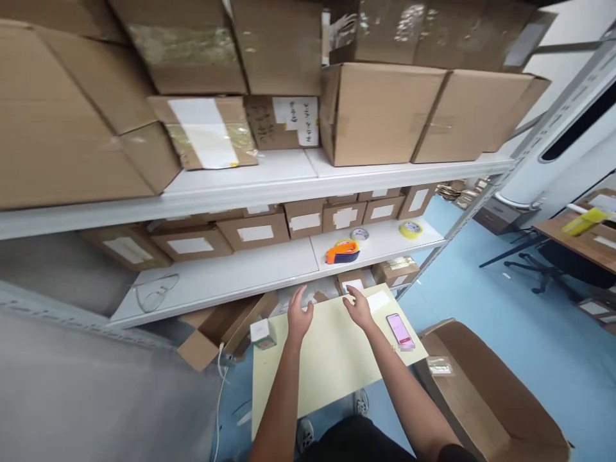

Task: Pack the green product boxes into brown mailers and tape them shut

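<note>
Both of my hands hover over a pale yellow table point(332, 359), palms turned toward each other and nothing between them. My left hand point(299, 316) has its fingers stretched forward and the thumb apart. Opposite it, my right hand point(359, 309) is also open, with thumb and fingers spread. A small white and green box point(262, 334) stands on the table to the left of my left hand. To the right of my right hand lies a phone point(400, 330) with a lit pinkish screen. A white paper point(378, 301) rests by the table's far edge, just beyond my right hand.
A metal shelf point(231, 273) stands behind the table, bearing several labelled cartons point(262, 232), an orange tape dispenser point(342, 251) and a yellow tape roll point(410, 229). Large cartons point(385, 115) fill the upper shelf. Open boxes flank the table: one left point(240, 321), one right point(486, 391).
</note>
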`<act>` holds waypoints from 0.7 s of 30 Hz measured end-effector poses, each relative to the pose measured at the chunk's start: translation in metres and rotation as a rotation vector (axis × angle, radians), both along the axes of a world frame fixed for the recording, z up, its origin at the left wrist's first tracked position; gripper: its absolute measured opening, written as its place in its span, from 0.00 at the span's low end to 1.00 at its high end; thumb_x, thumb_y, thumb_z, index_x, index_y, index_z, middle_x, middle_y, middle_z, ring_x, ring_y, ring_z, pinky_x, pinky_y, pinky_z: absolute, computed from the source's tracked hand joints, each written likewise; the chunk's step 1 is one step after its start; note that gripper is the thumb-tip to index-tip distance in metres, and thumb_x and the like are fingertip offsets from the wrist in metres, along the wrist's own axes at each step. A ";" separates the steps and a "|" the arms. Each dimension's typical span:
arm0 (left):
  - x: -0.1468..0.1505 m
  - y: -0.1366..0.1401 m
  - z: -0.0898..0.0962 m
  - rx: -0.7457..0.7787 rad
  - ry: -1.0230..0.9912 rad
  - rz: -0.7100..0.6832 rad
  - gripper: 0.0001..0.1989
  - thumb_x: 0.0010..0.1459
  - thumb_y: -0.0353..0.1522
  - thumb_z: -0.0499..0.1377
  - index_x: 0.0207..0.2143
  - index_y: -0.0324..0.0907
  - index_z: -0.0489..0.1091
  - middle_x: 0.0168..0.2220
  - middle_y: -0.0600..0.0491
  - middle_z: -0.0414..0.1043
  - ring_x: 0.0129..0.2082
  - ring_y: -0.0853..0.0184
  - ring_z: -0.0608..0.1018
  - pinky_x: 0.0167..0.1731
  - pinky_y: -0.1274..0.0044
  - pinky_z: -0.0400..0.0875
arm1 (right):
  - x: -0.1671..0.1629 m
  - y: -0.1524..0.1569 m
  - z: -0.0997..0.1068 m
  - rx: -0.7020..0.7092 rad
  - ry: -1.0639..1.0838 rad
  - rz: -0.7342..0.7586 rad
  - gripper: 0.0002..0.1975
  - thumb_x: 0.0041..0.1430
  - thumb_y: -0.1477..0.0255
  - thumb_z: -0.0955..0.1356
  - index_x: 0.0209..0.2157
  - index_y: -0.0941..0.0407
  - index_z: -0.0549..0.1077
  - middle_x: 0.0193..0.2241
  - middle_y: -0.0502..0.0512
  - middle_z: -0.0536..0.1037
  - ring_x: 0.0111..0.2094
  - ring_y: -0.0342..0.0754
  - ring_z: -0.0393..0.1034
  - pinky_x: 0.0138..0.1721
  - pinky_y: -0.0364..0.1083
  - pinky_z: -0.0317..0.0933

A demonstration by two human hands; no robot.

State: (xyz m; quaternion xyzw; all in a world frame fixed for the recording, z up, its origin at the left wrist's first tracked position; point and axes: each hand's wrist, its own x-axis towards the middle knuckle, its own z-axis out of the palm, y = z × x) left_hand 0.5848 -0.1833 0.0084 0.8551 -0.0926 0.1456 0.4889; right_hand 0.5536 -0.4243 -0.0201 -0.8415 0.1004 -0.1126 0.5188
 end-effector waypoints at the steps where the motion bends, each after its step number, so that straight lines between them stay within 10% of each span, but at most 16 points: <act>1: 0.004 -0.014 0.008 0.003 -0.009 -0.013 0.27 0.60 0.30 0.57 0.62 0.48 0.69 0.62 0.48 0.71 0.64 0.55 0.71 0.67 0.61 0.63 | 0.008 -0.014 0.007 -0.015 -0.029 0.000 0.26 0.61 0.63 0.67 0.60 0.51 0.73 0.60 0.60 0.76 0.59 0.60 0.72 0.56 0.58 0.71; 9: 0.006 -0.076 0.035 0.033 0.097 -0.075 0.24 0.62 0.33 0.57 0.61 0.48 0.71 0.59 0.47 0.74 0.59 0.56 0.76 0.55 0.64 0.74 | 0.095 -0.093 0.069 -0.070 -0.262 0.113 0.26 0.59 0.71 0.67 0.59 0.55 0.76 0.58 0.60 0.77 0.63 0.59 0.68 0.67 0.58 0.59; 14: -0.026 -0.054 0.025 0.011 0.185 0.028 0.24 0.60 0.34 0.57 0.59 0.48 0.72 0.58 0.45 0.76 0.56 0.57 0.79 0.50 0.67 0.77 | 0.153 -0.094 0.089 -0.254 -0.284 0.326 0.27 0.58 0.72 0.69 0.60 0.55 0.74 0.59 0.61 0.76 0.65 0.60 0.64 0.67 0.56 0.57; 21: -0.068 -0.008 0.023 -0.027 0.215 0.207 0.23 0.58 0.35 0.58 0.56 0.48 0.75 0.52 0.45 0.79 0.50 0.58 0.82 0.43 0.68 0.80 | 0.187 -0.075 0.064 -0.548 -0.044 0.385 0.16 0.53 0.73 0.75 0.45 0.55 0.78 0.44 0.66 0.83 0.53 0.63 0.74 0.62 0.56 0.56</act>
